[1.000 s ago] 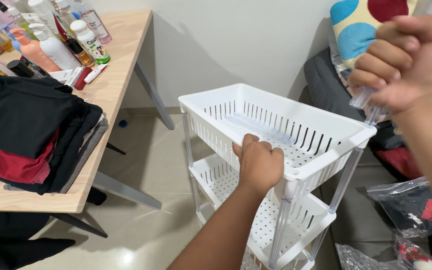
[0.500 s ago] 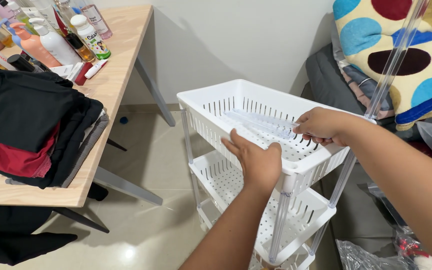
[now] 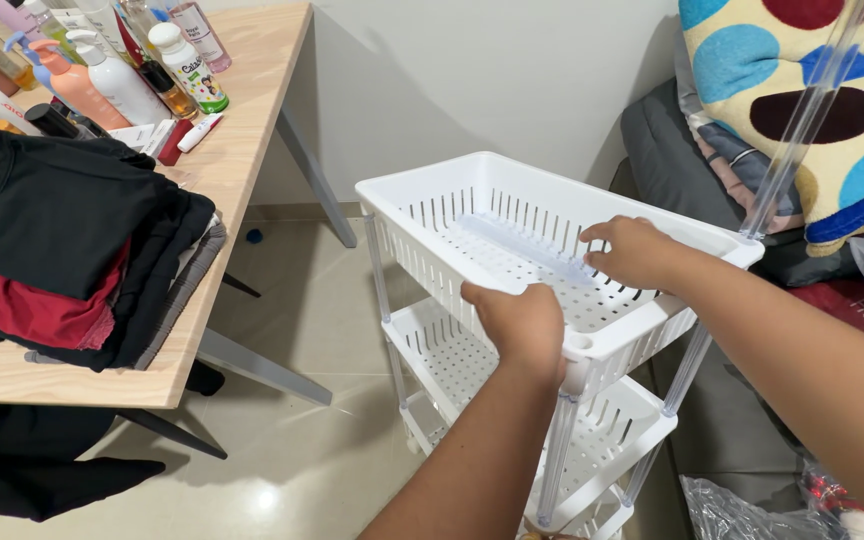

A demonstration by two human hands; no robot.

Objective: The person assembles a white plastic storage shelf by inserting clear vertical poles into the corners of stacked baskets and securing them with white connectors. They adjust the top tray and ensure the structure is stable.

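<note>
At the far left of the frame my wooden table (image 3: 232, 170) carries a pile of folded clothes (image 3: 62, 250), black on top with a red piece showing underneath, and behind it, in the upper left corner, a cluster of bottles (image 3: 112, 60) and tubes stands close together. Under the table a dark cloth (image 3: 42, 480) lies on the pale tiled floor (image 3: 292, 330). Moving to the middle of the frame, the white plastic shelf cart (image 3: 512, 290) stands on the floor with its slotted trays stacked on clear posts, just beside the table's slanted leg. My left hand (image 3: 517, 325) is curled over the near rim of the top tray (image 3: 432, 190), fingers wrapped over the edge and the thumb on the outer wall, gripping it firmly. Right of that, my right hand (image 3: 632, 250) reaches down into the same tray, fingers bent and closing on the end of a clear plastic rod (image 3: 522, 240) that lies along the tray's perforated bottom; I cannot tell how tightly they pinch it. At the tray's far right corner another clear post (image 3: 802, 120) stands upright, rising to the top edge of the frame. Behind it, upper right, a spotted blanket (image 3: 782, 80) rests on grey bedding (image 3: 667, 150), and at the lower right a crinkled plastic bag (image 3: 742, 505) lies on the floor.
</note>
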